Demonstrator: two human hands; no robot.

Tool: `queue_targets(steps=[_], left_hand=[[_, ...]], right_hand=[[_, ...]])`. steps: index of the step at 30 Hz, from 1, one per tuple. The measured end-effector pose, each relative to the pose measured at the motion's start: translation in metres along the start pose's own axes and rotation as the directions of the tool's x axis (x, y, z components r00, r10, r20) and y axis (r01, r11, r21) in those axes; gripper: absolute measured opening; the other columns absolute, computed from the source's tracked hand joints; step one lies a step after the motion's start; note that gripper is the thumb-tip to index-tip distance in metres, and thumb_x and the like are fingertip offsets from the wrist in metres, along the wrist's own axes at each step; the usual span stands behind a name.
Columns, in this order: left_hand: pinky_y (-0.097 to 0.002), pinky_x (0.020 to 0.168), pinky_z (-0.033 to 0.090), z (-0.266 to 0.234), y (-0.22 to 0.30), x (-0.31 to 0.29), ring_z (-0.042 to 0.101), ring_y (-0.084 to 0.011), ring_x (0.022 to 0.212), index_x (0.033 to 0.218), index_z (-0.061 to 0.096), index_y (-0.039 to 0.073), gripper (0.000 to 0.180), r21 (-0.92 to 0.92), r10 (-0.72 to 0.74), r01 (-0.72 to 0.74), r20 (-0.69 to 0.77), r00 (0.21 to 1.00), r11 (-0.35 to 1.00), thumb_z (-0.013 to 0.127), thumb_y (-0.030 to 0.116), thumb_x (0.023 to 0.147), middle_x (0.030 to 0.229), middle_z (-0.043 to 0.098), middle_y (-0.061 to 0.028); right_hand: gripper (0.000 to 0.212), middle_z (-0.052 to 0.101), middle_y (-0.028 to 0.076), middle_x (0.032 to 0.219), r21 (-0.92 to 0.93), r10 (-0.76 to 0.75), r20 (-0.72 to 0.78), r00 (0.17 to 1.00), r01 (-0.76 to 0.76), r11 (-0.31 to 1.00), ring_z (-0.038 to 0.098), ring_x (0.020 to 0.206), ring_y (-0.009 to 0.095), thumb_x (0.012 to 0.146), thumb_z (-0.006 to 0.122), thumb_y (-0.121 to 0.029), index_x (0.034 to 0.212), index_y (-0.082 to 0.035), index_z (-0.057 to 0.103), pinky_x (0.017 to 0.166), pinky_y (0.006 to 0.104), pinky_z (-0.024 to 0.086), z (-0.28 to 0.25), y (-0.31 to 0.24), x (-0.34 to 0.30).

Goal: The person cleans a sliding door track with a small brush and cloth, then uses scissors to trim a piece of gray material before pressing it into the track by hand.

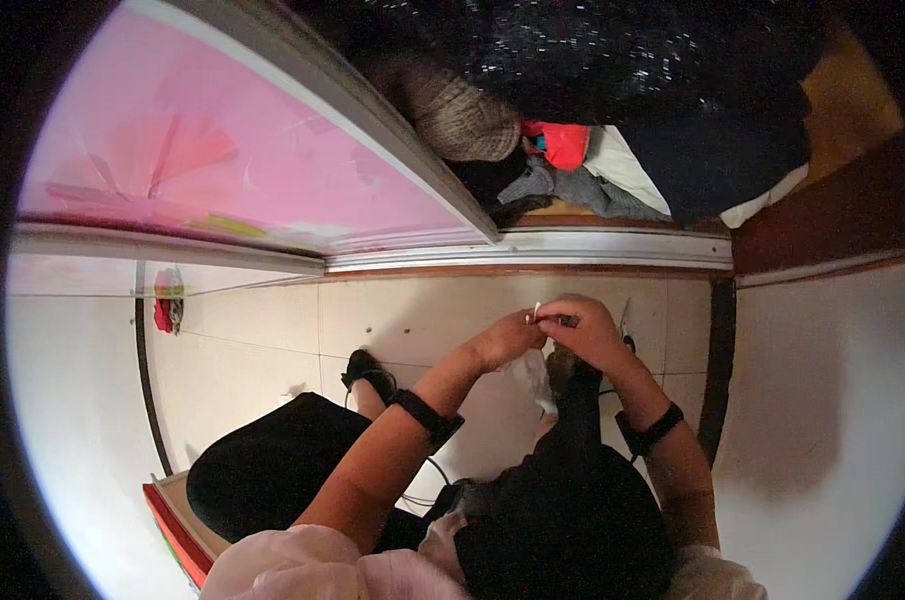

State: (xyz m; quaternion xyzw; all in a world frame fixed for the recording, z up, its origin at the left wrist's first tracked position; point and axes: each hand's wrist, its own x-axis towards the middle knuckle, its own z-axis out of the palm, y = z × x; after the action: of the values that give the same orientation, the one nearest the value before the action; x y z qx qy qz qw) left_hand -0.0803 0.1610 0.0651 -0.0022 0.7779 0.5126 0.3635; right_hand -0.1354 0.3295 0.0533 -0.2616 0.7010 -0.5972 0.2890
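Observation:
My left hand (pixel 508 341) and my right hand (pixel 585 328) meet above the tiled floor, fingers closed and fingertips together. A small, thin white piece (pixel 537 311) sticks up between the fingertips; its kind is too small to make out. Below the left hand hangs a crumpled, whitish, partly see-through piece (pixel 539 378), like thin plastic or cloth. Whether it joins the thin white piece is hidden by the fingers. Close to the right hand, on its far side, a pointed metal blade (pixel 626 316) shows, partly covered by the hand.
Ahead stands a wardrobe with a pink sliding door panel (pixel 243 140) and a white bottom track (pixel 533 250). Inside lie dark clothes (pixel 713 160), a knitted brown piece (pixel 468 120) and a red item (pixel 567 146). White walls flank both sides. A red-edged box or drawer (pixel 178 530) stands at lower left.

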Motion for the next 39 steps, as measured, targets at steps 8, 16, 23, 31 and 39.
queue_targets(steps=[8, 16, 23, 31, 39], left_hand=[[-0.0258, 0.068, 0.040, 0.006, 0.001, -0.020, 0.046, -0.0111, 0.071, 0.089, 0.050, 0.003, 0.022, -0.657, -0.001, -0.118, -0.178, 0.984, 0.745, 0.042, 0.023, 0.092, 0.075, 0.049, -0.0003], [-0.0248, 0.060, 0.038, 0.009, -0.041, -0.023, 0.041, -0.0096, 0.063, 0.085, 0.048, 0.006, 0.020, -0.464, -0.143, -0.097, -0.455, 0.879, 0.881, 0.043, 0.024, 0.091, 0.071, 0.045, -0.0006], [-0.0284, 0.060, 0.040, 0.018, -0.072, -0.039, 0.045, -0.0128, 0.065, 0.084, 0.048, 0.006, 0.009, -0.440, -0.331, 0.096, -0.496, 0.802, 0.893, 0.051, 0.013, 0.078, 0.070, 0.047, -0.0014], [-0.0301, 0.061, 0.043, 0.018, -0.061, -0.044, 0.051, -0.0154, 0.068, 0.085, 0.047, 0.007, 0.008, -0.438, -0.379, 0.188, -0.404, 0.833, 0.879, 0.048, 0.008, 0.077, 0.074, 0.052, -0.0030], [-0.0239, 0.067, 0.043, 0.025, -0.082, -0.037, 0.054, -0.0132, 0.072, 0.088, 0.048, 0.006, 0.005, -0.455, -0.096, -0.175, -0.513, 0.853, 0.873, 0.046, 0.009, 0.086, 0.077, 0.056, -0.0049]], right_hand=[[0.012, 0.061, 0.006, 0.076, -0.007, 0.023, -0.062, 0.998, -0.024, 1.000, 0.058, 0.069, 0.014, 0.076, 0.064, -0.013, 0.080, -0.003, 0.060, 0.062, 0.0268, 0.046, 0.006, -0.005, 0.017], [0.011, 0.062, 0.007, 0.076, -0.208, 0.053, -0.150, 0.987, -0.084, 0.975, 0.060, 0.066, 0.016, 0.076, 0.064, -0.013, 0.080, -0.003, 0.060, 0.062, 0.0286, 0.047, 0.003, -0.001, 0.029], [0.007, 0.059, 0.013, 0.067, -0.551, -0.270, -0.454, 0.849, -0.030, 0.834, 0.059, 0.062, 0.031, 0.075, 0.061, -0.015, 0.077, -0.009, 0.059, 0.055, 0.0360, 0.046, 0.010, 0.009, 0.088], [0.010, 0.056, 0.014, 0.060, -0.786, -0.284, -0.325, 0.902, -0.091, 0.611, 0.056, 0.053, 0.032, 0.077, 0.056, -0.019, 0.076, -0.010, 0.057, 0.049, 0.0421, 0.044, 0.022, 0.015, 0.110], [0.013, 0.057, 0.011, 0.058, -0.838, -0.230, -0.265, 0.936, -0.106, 0.536, 0.057, 0.053, 0.030, 0.075, 0.058, -0.024, 0.074, -0.011, 0.059, 0.050, 0.0418, 0.046, 0.032, 0.024, 0.123]])
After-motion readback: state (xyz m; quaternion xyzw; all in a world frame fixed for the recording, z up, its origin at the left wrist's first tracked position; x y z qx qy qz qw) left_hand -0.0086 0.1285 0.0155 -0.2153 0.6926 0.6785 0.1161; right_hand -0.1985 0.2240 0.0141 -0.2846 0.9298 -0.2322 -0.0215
